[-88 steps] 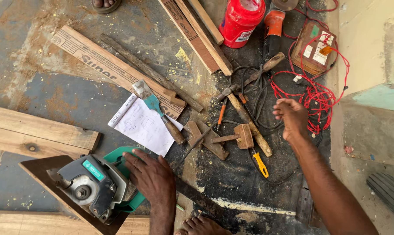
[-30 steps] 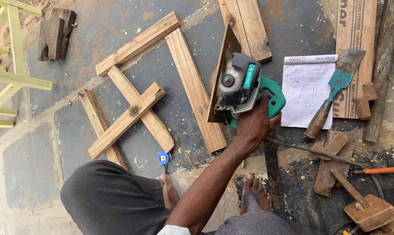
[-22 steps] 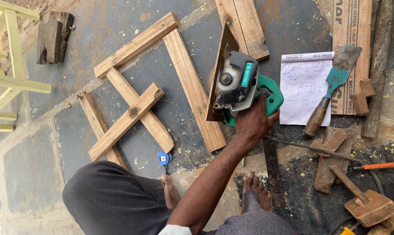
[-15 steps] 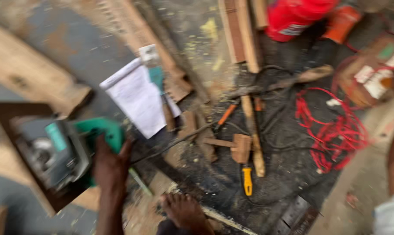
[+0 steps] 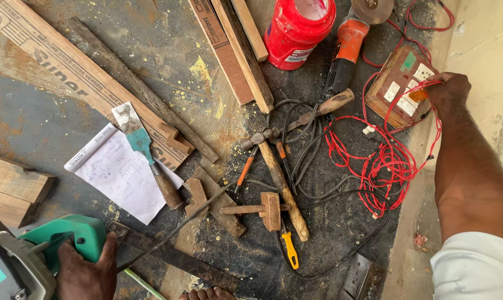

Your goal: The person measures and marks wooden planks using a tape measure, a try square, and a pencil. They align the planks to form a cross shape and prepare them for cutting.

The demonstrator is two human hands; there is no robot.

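My left hand [image 5: 87, 272] is at the bottom left, closed around the handle of a green and grey circular saw [image 5: 29, 258] that rests on the floor, its black cable trailing off to the right. My right hand [image 5: 449, 89] reaches to the upper right, where a brown wooden switch board [image 5: 399, 83] lies by the wall. Its fingers pinch a small orange plug [image 5: 418, 95] on that board. A tangle of red wire [image 5: 390, 161] spreads from the board towards the floor's middle.
Tools litter the floor: a hammer [image 5: 279, 178], a wooden mallet [image 5: 265, 210], a teal scraper [image 5: 143, 147] on a sheet of paper [image 5: 118, 178], an orange angle grinder [image 5: 346, 44], a red tub [image 5: 298, 28], planks [image 5: 229, 50] and black cables. Toes [image 5: 207, 293] show at the bottom.
The view swung from the wooden lattice back to the tool pile. My right hand has moved up to the switch board. My left hand keeps its hold on the saw.
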